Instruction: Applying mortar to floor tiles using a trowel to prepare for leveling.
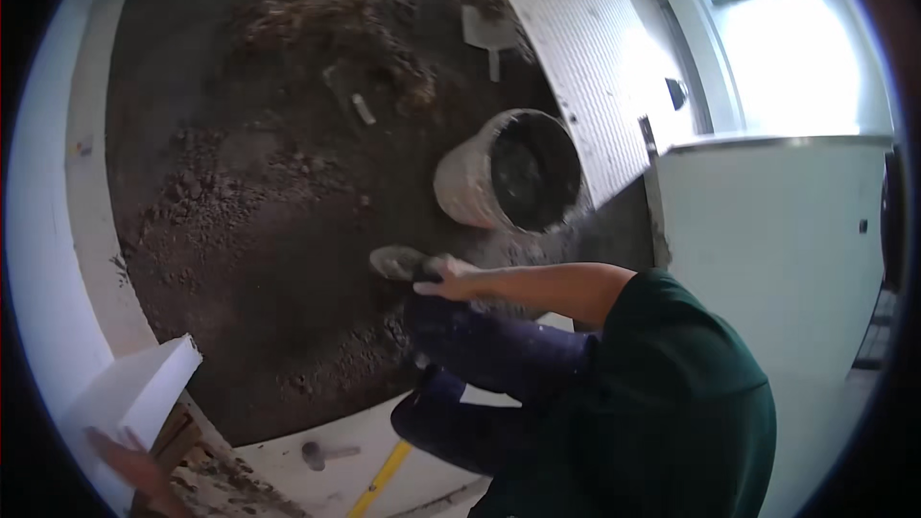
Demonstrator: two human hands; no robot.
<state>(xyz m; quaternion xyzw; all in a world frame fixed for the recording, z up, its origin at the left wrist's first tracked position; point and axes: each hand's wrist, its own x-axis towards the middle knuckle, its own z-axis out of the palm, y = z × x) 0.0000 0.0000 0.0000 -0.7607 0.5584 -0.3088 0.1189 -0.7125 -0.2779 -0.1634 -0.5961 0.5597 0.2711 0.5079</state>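
My right hand is closed around the dark handle of a trowel, its mortar-smeared blade pointing left just above the dark, damp floor bed. My bent knees in dark trousers are right beside it. At the lower left, my left hand lies against a white, block-like edge at the wall, its fingers stretched out and slightly blurred. Beyond my right hand, a mortar-coated bucket leans over with its mouth toward the right. Grey residue coats the inside of the bucket.
Loose mix is heaped at the back. Another trowel and a flat scoop-like tool lie near it. A ribbed white panel borders the right. A mallet and a yellow bar rest on the pale ledge.
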